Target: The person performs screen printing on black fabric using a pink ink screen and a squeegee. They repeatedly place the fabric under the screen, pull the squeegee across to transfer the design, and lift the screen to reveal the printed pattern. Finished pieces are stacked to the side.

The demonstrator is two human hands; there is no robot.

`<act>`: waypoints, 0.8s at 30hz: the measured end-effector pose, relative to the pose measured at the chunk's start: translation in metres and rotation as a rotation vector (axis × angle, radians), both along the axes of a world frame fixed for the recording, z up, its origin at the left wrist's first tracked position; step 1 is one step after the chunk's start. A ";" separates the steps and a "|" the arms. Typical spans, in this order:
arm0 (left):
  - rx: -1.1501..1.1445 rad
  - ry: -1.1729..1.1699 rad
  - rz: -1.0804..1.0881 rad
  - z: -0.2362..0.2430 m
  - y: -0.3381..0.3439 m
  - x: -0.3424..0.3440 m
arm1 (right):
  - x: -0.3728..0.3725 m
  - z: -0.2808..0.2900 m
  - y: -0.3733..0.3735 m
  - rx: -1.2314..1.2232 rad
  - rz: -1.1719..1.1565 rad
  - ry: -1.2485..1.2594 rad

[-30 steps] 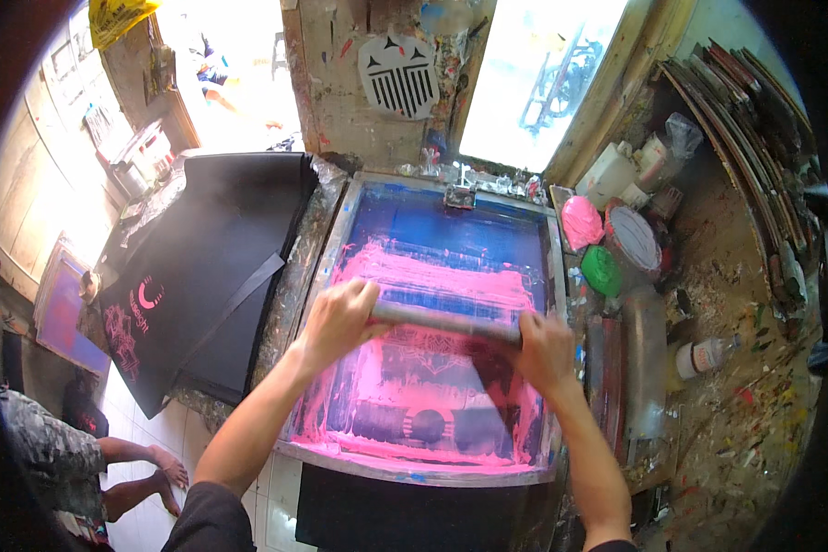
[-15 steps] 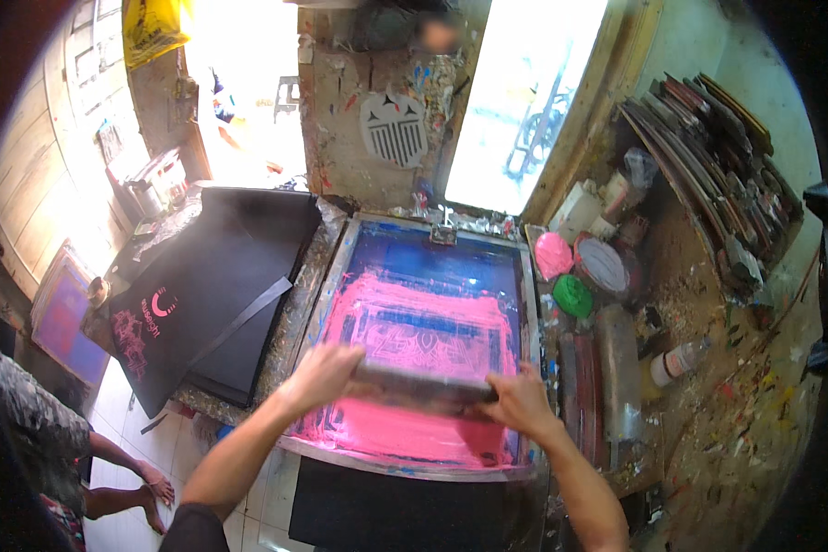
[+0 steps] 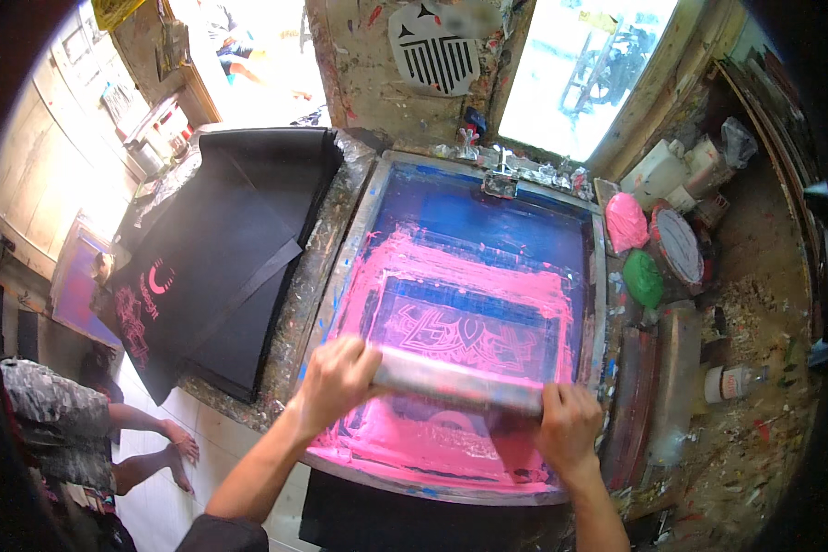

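The fingers of the left hand [image 3: 340, 377] are closed around the left end of a long, straight, grey squeegee bar [image 3: 460, 380], and its right end is gripped by the fingers of the right hand [image 3: 569, 423]. The bar is held crosswise over the near half of a large blue mesh screen [image 3: 497, 216], its right end slightly nearer than its left. Thick, bright pink ink [image 3: 474, 262] is spread over the mesh, and a fine line pattern is shown just beyond the bar. The mesh is bordered by a pale, stained rectangular frame [image 3: 599, 267], by whose far edge a small, ink-crusted metal clamp [image 3: 500, 184] is placed. Beneath the near edge, part of a flat black sheet [image 3: 363, 515] is seen. To the left, a stack of black fabric pieces [image 3: 216, 207] with pink prints is laid. To the right, on a paint-spattered brown worktop [image 3: 754, 322], a knotted pink plastic bag [image 3: 626, 223], a green plastic bag [image 3: 643, 279], a round, ink-coated tub [image 3: 678, 244] and a white plastic bottle [image 3: 729, 384] are set.
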State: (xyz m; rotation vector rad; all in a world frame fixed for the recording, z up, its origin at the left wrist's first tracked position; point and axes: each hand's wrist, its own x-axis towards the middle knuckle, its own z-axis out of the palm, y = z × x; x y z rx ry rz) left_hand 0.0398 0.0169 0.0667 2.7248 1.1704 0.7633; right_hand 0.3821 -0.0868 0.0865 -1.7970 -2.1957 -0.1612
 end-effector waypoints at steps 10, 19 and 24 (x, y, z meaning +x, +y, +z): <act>-0.039 -0.102 -0.026 0.013 -0.126 -0.038 | -0.046 0.021 -0.117 -0.050 0.061 0.014; -0.214 -0.179 0.395 -0.025 -0.160 -0.082 | -0.088 0.017 -0.140 0.120 -0.175 0.011; -0.086 -0.485 0.335 -0.009 -0.148 -0.086 | -0.116 0.022 -0.136 0.416 -0.142 0.076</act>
